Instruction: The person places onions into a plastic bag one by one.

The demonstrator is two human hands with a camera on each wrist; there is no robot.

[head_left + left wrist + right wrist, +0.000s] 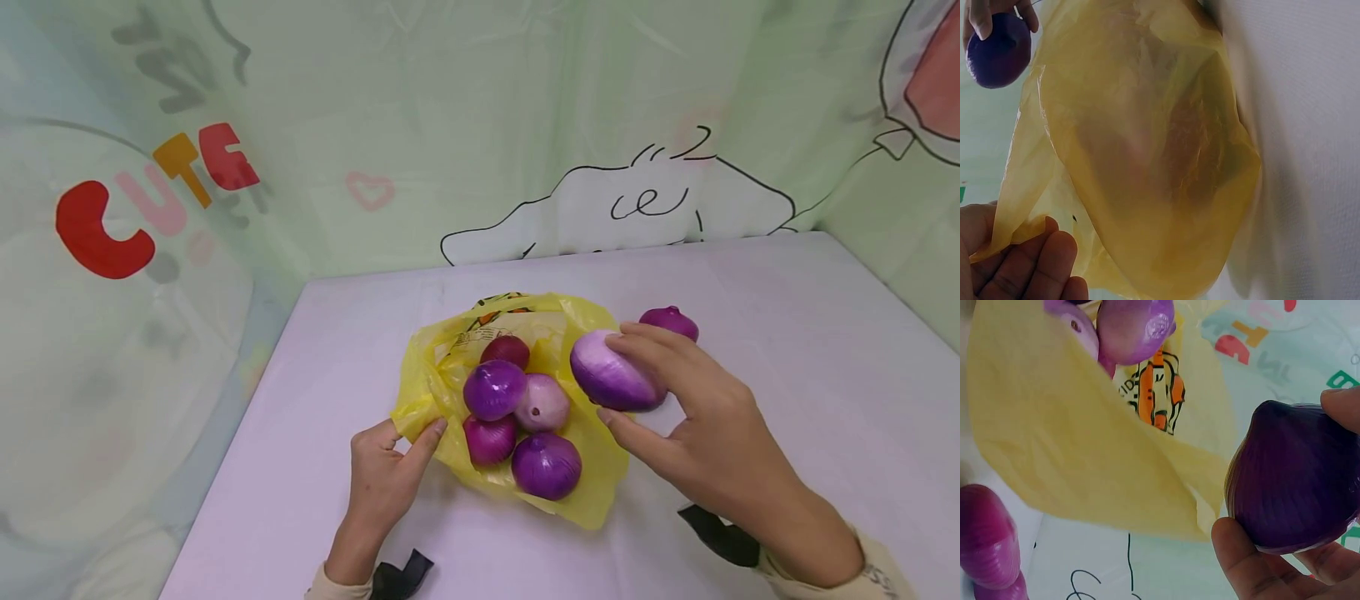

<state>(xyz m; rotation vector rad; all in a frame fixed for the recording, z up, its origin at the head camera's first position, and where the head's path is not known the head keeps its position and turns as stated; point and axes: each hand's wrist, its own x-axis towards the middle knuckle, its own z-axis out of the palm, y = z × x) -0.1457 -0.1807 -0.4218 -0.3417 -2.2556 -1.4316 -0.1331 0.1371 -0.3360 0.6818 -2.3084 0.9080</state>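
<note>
My left hand pinches the left edge of a yellow plastic bag between thumb and fingers. The bag gapes open toward me, with several purple onions piled inside. At the bag's right side, my right hand grips another purple onion, paler on top, held between thumb and fingers. From the right wrist, this onion looks dark and ribbed, with fingertips along its side. The left wrist view is mostly filled by the thin bag wall.
Beyond my right hand, a loose purple onion lies on the pale table. The right wrist view shows loose onions beside the bag. A printed curtain rises behind the table's back edge.
</note>
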